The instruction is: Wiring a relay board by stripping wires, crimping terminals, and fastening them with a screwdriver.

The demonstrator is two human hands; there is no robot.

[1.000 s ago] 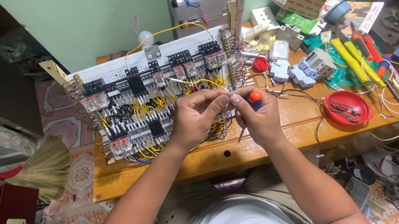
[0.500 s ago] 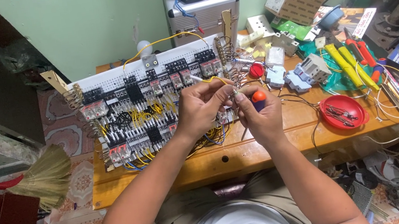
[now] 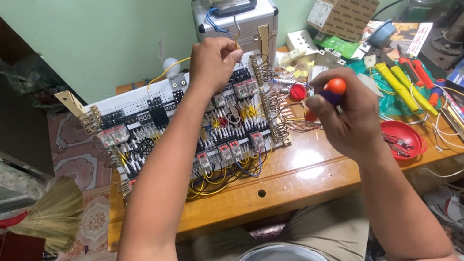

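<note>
Head view: at frame centre, the left hand (image 3: 214, 62) pinches a wire (image 3: 235, 35) above the wiring panel (image 3: 182, 129) on the wooden table (image 3: 301, 175). Right of centre, the right hand (image 3: 344, 113) grips an orange-handled screwdriver (image 3: 328, 91).

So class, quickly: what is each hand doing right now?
Left hand: closed, pinching a wire at the control panel top.
Right hand: closed on an orange-capped screwdriver.

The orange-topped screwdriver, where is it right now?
In the head view, the screwdriver is gripped in the right hand, held above the wooden table just right of the wiring board.
</note>
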